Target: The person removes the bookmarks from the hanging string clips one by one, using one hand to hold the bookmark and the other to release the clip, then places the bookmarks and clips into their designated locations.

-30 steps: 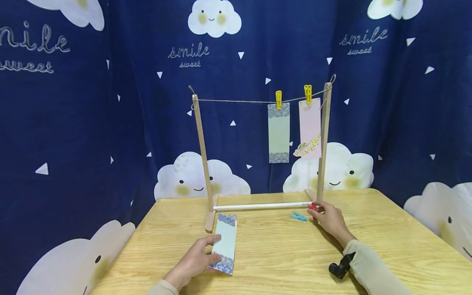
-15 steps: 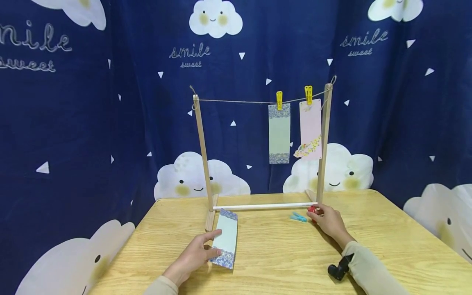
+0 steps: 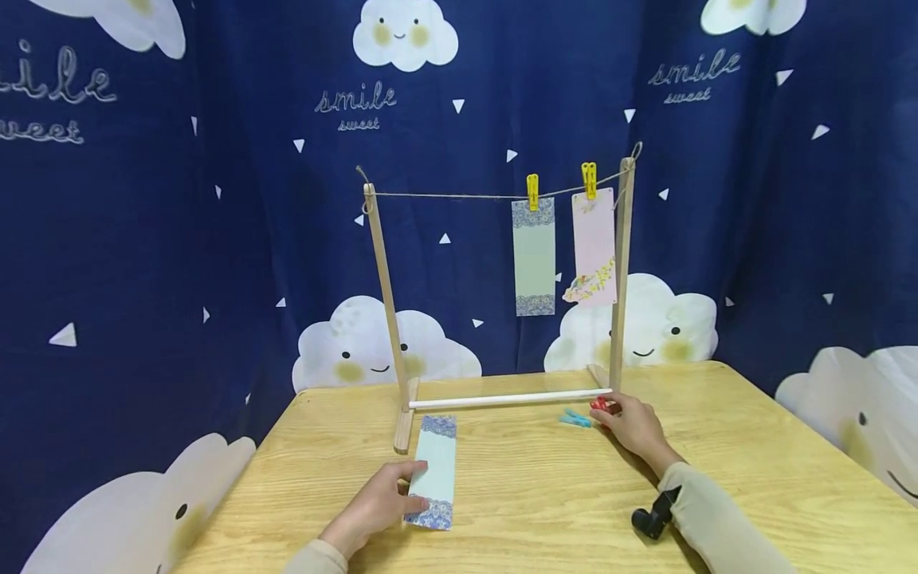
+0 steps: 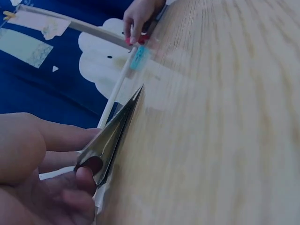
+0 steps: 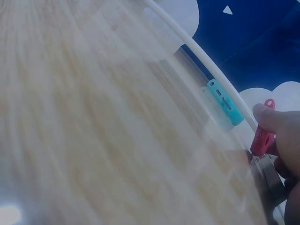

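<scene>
At the front of the table, my left hand (image 3: pixel 380 502) holds a pale green card (image 3: pixel 435 466) with blue lace-patterned ends by its left long edge. In the left wrist view the card (image 4: pixel 117 140) appears nearly edge-on, with fingers and thumb of the left hand (image 4: pixel 42 164) on its edges. My right hand (image 3: pixel 638 430) pinches a red clothespin (image 3: pixel 599 406) near the rack's right foot. Between thumb and fingers that clothespin (image 5: pixel 263 133) stands tilted in the right wrist view. A light blue clothespin (image 3: pixel 576 418) lies on the table just left of it.
A wooden rack carries a string (image 3: pixel 445 195) between its posts, with a white bar (image 3: pixel 509 399) low down. Yellow clothespins (image 3: pixel 533 192) hold a green lace-patterned card (image 3: pixel 535 259) and a pink card (image 3: pixel 594 247) on the string. Behind hangs a blue curtain (image 3: pixel 244 199).
The green card's far end lifted slightly, then came lower again. The red clothespin has turned a little in my right hand, which stays in about the same place. The head view has shifted slightly.
</scene>
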The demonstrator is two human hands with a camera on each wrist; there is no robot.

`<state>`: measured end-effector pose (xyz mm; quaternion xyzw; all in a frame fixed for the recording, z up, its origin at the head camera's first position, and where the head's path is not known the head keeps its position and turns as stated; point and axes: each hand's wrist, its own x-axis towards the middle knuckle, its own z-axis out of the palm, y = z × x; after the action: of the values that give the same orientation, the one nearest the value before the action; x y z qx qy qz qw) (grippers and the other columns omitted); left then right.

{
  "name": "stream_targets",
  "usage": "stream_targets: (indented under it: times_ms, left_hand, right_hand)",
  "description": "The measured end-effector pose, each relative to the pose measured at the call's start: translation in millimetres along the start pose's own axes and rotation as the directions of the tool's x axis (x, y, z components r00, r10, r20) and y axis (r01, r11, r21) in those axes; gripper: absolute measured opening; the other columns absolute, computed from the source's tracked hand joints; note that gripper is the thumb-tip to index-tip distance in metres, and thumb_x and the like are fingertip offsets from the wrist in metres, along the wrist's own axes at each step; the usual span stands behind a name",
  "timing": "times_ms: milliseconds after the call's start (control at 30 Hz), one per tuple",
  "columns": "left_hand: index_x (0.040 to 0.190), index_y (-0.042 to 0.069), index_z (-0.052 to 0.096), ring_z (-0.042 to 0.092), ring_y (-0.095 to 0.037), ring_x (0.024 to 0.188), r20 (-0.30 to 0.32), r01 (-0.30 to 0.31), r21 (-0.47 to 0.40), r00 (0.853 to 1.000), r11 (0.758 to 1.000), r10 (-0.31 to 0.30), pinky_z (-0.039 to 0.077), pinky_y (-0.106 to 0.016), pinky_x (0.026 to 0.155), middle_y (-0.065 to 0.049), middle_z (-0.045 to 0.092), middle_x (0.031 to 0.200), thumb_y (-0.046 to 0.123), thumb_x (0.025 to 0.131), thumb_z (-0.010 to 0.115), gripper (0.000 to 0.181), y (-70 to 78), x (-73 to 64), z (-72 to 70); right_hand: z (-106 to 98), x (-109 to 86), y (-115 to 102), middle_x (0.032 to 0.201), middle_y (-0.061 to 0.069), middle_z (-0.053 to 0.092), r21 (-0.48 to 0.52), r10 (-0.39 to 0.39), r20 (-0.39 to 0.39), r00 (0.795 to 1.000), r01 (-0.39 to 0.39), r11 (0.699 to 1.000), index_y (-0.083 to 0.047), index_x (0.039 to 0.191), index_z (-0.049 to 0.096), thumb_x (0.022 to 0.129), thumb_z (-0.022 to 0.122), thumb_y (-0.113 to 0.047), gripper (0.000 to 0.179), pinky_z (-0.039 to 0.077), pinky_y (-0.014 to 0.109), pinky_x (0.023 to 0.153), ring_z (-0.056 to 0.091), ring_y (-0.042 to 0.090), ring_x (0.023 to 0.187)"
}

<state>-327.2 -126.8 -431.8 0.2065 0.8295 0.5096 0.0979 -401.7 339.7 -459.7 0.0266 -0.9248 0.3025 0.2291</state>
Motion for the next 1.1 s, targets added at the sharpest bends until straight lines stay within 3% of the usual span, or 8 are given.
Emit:
stream_targets:
  times_ms: [333, 433, 667, 833, 1100]
  left_hand:
    - [0.142, -0.016, 0.048, 0.057, -0.027, 0.093, 0.021, -0.015, 0.021, 1.000, 1.000, 0.014, 0.058, -0.039, 0.078, -0.018, 0.052, 0.108, -0.002, 0.089, 0.077, 0.063, 0.5, -0.3, 0.3]
    - [0.141, -0.015, 0.051, 0.057, -0.028, 0.094, -0.002, -0.020, 0.072, 1.000, 0.997, 0.020, 0.058, -0.040, 0.076, -0.020, 0.052, 0.111, -0.001, 0.088, 0.079, 0.062, 1.3, -0.2, 0.9]
    - [0.132, -0.011, 0.062, 0.059, -0.044, 0.110, -0.102, -0.035, 0.330, 0.992, 0.943, 0.073, 0.053, -0.058, 0.091, -0.027, 0.058, 0.120, 0.007, 0.082, 0.087, 0.058, 5.5, 1.7, 5.7]
    - [0.127, -0.012, 0.065, 0.058, -0.048, 0.113, -0.106, -0.034, 0.374, 0.991, 0.927, 0.079, 0.050, -0.063, 0.095, -0.029, 0.057, 0.123, 0.008, 0.082, 0.086, 0.054, 10.6, -1.2, 7.7]
    - [0.127, -0.012, 0.065, 0.057, -0.042, 0.109, -0.072, -0.054, 0.426, 0.993, 0.903, 0.093, 0.051, -0.063, 0.092, -0.023, 0.058, 0.119, 0.009, 0.085, 0.084, 0.051, 14.8, -4.4, 9.4]
  right_hand:
    - [3.4, -0.1, 4.5, 0.096, 0.015, 0.071, -0.037, -0.048, -0.023, 0.999, 0.047, 0.998, 0.006, 0.124, 0.071, 0.093, 0.080, -0.022, 0.042, 0.051, 0.050, 0.073, 0.064, 0.032, 0.085]
    - [4.6, 0.2, 5.5, 0.094, 0.014, 0.071, -0.065, -0.062, -0.026, 0.998, 0.061, 0.996, 0.006, 0.117, 0.073, 0.091, 0.082, -0.021, 0.038, 0.050, 0.046, 0.069, 0.063, 0.030, 0.081]
    - [2.4, -0.1, -0.8, 0.081, 0.006, 0.063, -0.099, -0.025, -0.011, 1.000, 0.024, 0.995, 0.003, 0.107, 0.074, 0.088, 0.084, -0.022, 0.033, 0.046, 0.042, 0.061, 0.058, 0.026, 0.074]
    - [2.6, 1.0, -2.4, 0.088, 0.010, 0.067, -0.116, -0.018, -0.008, 1.000, 0.017, 0.993, 0.003, 0.110, 0.074, 0.087, 0.084, -0.023, 0.036, 0.050, 0.048, 0.065, 0.063, 0.031, 0.080]
    - [1.5, 1.2, -1.5, 0.099, 0.017, 0.070, -0.132, 0.000, 0.013, 1.000, 0.002, 0.991, 0.001, 0.112, 0.075, 0.088, 0.083, -0.024, 0.036, 0.052, 0.052, 0.067, 0.065, 0.035, 0.087]
